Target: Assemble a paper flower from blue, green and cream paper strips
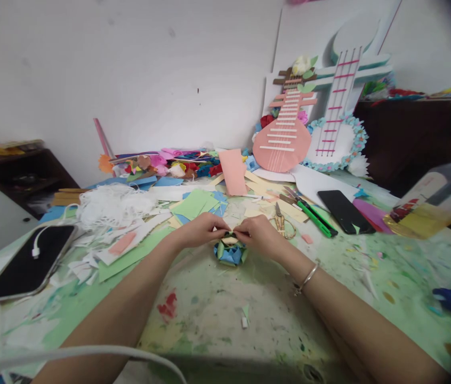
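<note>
A small folded paper flower (230, 252) in blue and green with a pale yellow strip on top sits on the paint-stained table (249, 314). My left hand (200, 230) pinches its top from the left, fingers closed. My right hand (260, 234) pinches the same spot from the right, fingers closed; a metal bangle (307, 277) is on that wrist. The fingertips of both hands meet over the flower and hide part of it.
A phone on a white cable (29, 261) lies at the left, another phone (344, 211) at the right. Small scissors (280, 218), a green cutter (315, 217), paper scraps (193, 205) and white shreds (107, 205) lie beyond. Paper guitars (289, 133) lean on the wall.
</note>
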{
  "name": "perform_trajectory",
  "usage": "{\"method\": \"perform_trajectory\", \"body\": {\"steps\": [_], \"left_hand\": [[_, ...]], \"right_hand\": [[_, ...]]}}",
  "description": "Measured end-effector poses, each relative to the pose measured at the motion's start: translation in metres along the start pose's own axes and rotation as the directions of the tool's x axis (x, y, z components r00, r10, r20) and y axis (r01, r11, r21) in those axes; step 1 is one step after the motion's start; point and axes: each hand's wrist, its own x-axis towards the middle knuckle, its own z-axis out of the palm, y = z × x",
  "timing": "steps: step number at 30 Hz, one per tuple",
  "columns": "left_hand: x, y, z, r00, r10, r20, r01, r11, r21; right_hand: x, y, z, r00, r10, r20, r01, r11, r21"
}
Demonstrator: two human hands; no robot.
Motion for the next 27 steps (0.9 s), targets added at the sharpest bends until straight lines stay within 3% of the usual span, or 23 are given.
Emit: {"method": "perform_trajectory", "body": {"steps": [13, 21, 27], "left_hand": [[0.002, -0.006, 0.006, 0.997, 0.021, -0.070, -0.029, 0.993, -0.110], [0.004, -0.003, 0.008, 0.993, 0.048, -0.111, -0.056, 0.996, -0.074], [0.005, -0.001, 0.009, 0.991, 0.011, -0.134, -0.022, 0.997, -0.078]], "right_hand": [[-0.002, 0.002, -0.002, 0.993, 0.116, -0.019, -0.112, 0.984, 0.137], [-0.002, 0.003, -0.011, 0.993, 0.063, 0.096, -0.076, 0.987, 0.139], [-0.002, 0.003, -0.008, 0.994, 0.091, 0.065, -0.101, 0.980, 0.173]]}}
